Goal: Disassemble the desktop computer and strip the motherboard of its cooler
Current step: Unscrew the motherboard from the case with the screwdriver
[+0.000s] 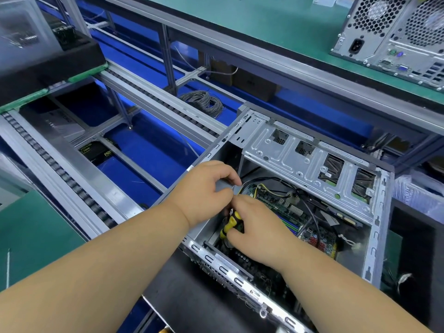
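An open grey desktop case (374, 239) lies on its side in front of me, its drive cage (300, 159) across the top. Inside it the green motherboard (283, 210) shows, with black and yellow cables (266, 186) over it. My right hand (259, 229) grips a yellow-and-black screwdriver (229, 224) down inside the case's left end; the tip is hidden. My left hand (206, 191) sits right above it at the case's left wall, fingers curled against the screwdriver's top. The cooler is hidden under my hands.
A second desktop tower (394, 37) stands on the green bench at the far right. A roller conveyor (60, 174) runs along the left, with a coil of grey wire (204, 102) and boxes below. A black tray (48, 58) sits at top left.
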